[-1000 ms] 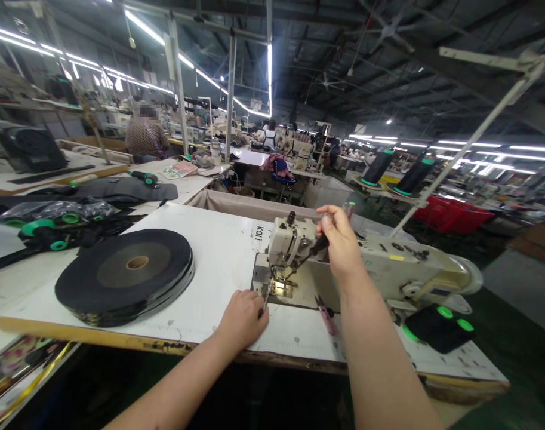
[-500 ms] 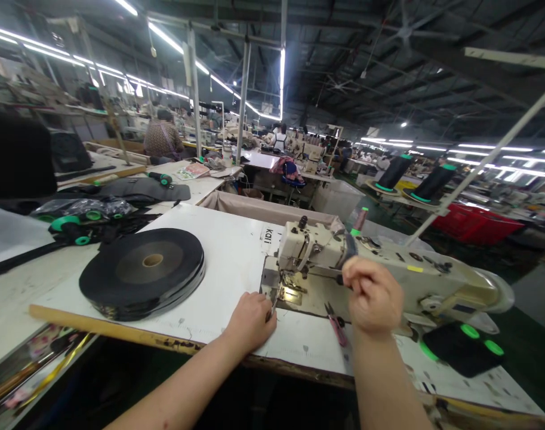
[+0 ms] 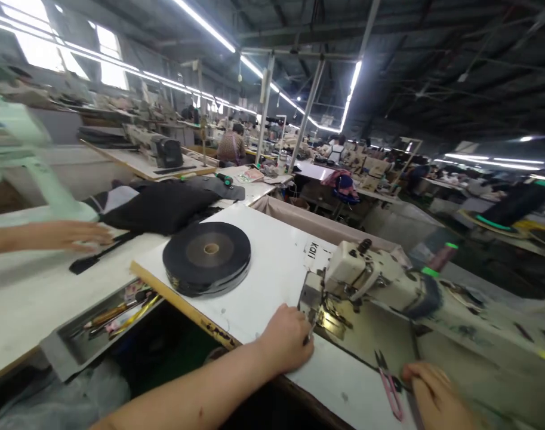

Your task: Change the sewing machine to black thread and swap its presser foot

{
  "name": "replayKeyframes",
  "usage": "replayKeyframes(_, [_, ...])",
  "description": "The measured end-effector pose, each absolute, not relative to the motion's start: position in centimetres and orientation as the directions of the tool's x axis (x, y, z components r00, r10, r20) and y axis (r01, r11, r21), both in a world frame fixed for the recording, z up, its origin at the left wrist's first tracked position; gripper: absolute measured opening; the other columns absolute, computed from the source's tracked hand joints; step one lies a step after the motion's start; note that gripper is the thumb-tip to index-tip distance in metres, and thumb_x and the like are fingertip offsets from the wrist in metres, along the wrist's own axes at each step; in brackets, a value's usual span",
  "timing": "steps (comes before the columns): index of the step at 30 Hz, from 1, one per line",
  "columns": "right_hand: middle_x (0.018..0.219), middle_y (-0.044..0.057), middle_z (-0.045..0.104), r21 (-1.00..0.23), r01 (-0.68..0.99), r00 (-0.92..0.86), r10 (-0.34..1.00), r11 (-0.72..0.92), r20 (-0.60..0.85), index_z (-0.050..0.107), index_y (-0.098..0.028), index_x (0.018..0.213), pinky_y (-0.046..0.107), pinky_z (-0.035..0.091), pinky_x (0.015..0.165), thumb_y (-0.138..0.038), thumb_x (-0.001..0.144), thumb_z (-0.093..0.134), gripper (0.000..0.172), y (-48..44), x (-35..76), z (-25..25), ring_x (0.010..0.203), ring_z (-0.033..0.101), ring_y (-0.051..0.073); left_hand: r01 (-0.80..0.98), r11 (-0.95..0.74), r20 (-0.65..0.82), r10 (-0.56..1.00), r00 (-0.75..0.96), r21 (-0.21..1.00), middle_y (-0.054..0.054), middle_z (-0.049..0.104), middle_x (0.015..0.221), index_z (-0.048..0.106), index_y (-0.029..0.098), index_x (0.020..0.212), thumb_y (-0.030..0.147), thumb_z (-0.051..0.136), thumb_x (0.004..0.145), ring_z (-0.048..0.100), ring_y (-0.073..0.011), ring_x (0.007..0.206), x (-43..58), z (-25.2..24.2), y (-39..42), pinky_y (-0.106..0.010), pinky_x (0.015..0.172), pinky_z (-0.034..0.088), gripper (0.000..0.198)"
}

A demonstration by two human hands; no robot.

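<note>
My left hand (image 3: 288, 340) rests on the white tabletop, closed around a slim metal tool (image 3: 314, 322), mostly hidden by the fingers. Its tip points toward the needle area of the sewing machine (image 3: 350, 272). Low at the right, my right hand (image 3: 440, 391) lies beside the machine bed, blurred and partly cut off by the frame's edge; its grip is unclear. Just left of it are thread snips (image 3: 391, 388) with pink handles, lying apart from the fingers. A large roll of black tape (image 3: 207, 257) lies flat to the left of my left hand.
Another person's hand (image 3: 70, 236) reaches over the neighbouring table at left, near black fabric (image 3: 160, 206). An open drawer (image 3: 68, 352) with tools juts out below. Behind the machine runs a beige cloth trough (image 3: 317, 224). A thread cone (image 3: 442, 258) stands on the machine's far side.
The view has swung left, bringing the other person's hand and the drawer into sight. My right hand has dropped from in front of the machine to beside the snips. My left hand keeps its place.
</note>
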State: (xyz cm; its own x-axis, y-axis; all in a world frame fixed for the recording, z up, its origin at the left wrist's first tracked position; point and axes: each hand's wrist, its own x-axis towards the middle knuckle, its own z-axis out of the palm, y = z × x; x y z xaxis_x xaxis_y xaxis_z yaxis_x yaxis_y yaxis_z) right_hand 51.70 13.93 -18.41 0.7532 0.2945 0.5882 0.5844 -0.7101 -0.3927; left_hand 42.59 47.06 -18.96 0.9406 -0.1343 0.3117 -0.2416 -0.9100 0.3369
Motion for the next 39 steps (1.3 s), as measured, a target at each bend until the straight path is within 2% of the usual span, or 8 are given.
replayKeyframes(5, [0.094,0.009,0.075,-0.285,0.514,0.787,0.314,-0.809,0.531,0.073,-0.022,0.092,0.044,0.049,0.089,-0.037,0.092,0.05,0.028,21.1,50.1,-15.7,0.093,0.065,0.029,-0.269,-0.888,0.317,-0.151,0.936,0.374,-0.007,0.071,0.079,0.064,0.02,0.07,0.024,0.06,0.085,0.066,-0.0251,0.085,42.5,-18.7,47.2,-0.042,0.08,0.043,0.015])
replayKeyframes(10, [0.093,0.01,0.072,-0.214,0.419,0.858,0.309,-0.882,0.41,0.074,-0.019,0.091,0.041,0.043,0.088,-0.037,0.094,0.06,0.022,27.1,51.6,-17.3,0.091,0.061,0.028,-0.277,-0.888,0.341,-0.148,0.928,0.368,-0.006,0.069,0.075,0.059,0.021,0.065,0.022,0.058,0.086,0.064,-0.0236,0.081,42.4,-19.0,47.3,-0.041,0.079,0.042,0.021])
replayKeyframes(14, [0.088,0.011,0.067,-0.159,0.361,0.864,0.265,-0.919,0.428,0.071,-0.019,0.083,0.039,0.042,0.086,-0.039,0.092,0.067,0.022,28.7,53.1,-19.2,0.091,0.059,0.027,-0.269,-0.897,0.359,-0.137,0.923,0.351,-0.004,0.067,0.073,0.056,0.022,0.063,0.021,0.057,0.086,0.064,-0.0227,0.08,42.2,-19.3,47.4,-0.04,0.078,0.042,0.022])
replayKeyframes(20, [0.089,0.01,0.066,-0.227,0.417,0.853,0.292,-0.88,0.433,0.073,-0.018,0.088,0.037,0.043,0.085,-0.023,0.093,0.063,0.013,28.6,53.2,-20.1,0.094,0.057,0.027,-0.281,-0.902,0.352,-0.159,0.922,0.328,-0.005,0.067,0.074,0.059,0.022,0.066,0.023,0.056,0.089,0.064,-0.0236,0.081,42.3,-19.3,47.2,-0.041,0.076,0.041,0.024])
replayKeyframes(23, [0.095,0.01,0.068,-0.311,0.451,0.852,0.3,-0.836,0.429,0.074,-0.018,0.099,0.036,0.045,0.089,-0.011,0.091,0.056,0.021,28.7,52.6,-19.6,0.096,0.059,0.026,-0.274,-0.904,0.346,-0.155,0.925,0.327,-0.005,0.067,0.074,0.06,0.022,0.066,0.022,0.056,0.089,0.064,-0.0239,0.081,42.2,-19.0,47.2,-0.042,0.076,0.042,0.024])
replayKeyframes(30, [0.092,0.011,0.07,-0.443,0.404,0.875,0.197,-0.8,0.443,0.066,-0.017,0.09,0.043,0.05,0.091,-0.018,0.085,0.064,0.005,28.9,53.2,-19.9,0.095,0.063,0.029,-0.285,-0.904,0.358,-0.163,0.919,0.319,-0.005,0.067,0.074,0.061,0.021,0.067,0.022,0.057,0.09,0.063,-0.0243,0.082,42.1,-19.1,47.1,-0.042,0.076,0.041,0.024])
replayKeyframes(35, [0.114,0.013,0.071,-0.485,0.445,0.84,0.163,-0.753,0.518,0.066,-0.018,0.111,0.044,0.049,0.102,-0.014,0.079,0.061,0.033,28.5,53.8,-21.3,0.111,0.063,0.028,-0.298,-0.904,0.387,-0.167,0.907,0.307,-0.004,0.065,0.072,0.059,0.022,0.065,0.019,0.06,0.088,0.062,-0.0237,0.078,42.2,-19.4,47.2,-0.041,0.074,0.04,0.023])
replayKeyframes(39, [0.096,0.009,0.072,-0.498,0.427,0.852,0.152,-0.754,0.5,0.067,-0.019,0.11,0.044,0.052,0.096,-0.019,0.082,0.063,0.028,28.5,54.0,-21.6,0.1,0.065,0.028,-0.306,-0.902,0.388,-0.177,0.905,0.303,-0.004,0.066,0.072,0.059,0.022,0.066,0.019,0.06,0.089,0.062,-0.0237,0.078,42.2,-19.6,47.2,-0.041,0.074,0.04,0.023])
